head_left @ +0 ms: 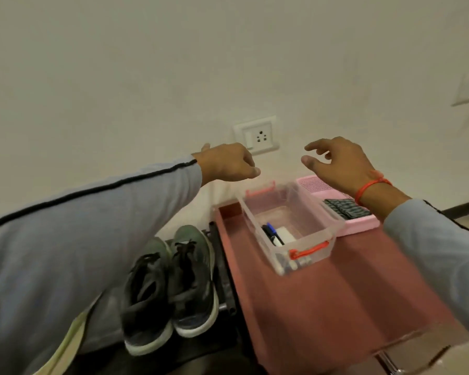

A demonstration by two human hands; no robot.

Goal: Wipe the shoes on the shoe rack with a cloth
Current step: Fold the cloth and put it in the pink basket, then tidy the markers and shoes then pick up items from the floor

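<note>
Just two shoes (171, 285), two hands.

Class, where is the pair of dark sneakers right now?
In the head view, the pair of dark sneakers sits low and left of centre on the black shoe rack, beside the red table.

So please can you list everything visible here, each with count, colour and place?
shoes: two, dark grey-green, white soles, on the rack at lower centre
rack: one, black, left of the table
table: one, reddish-brown, right
clear box: one, red handles, on the table, pens inside
pink basket: one, behind the box, holds a striped cloth
sockets: two, white, on the wall
left hand: raised, holds nothing
right hand: raised, holds nothing, red wrist thread
</note>
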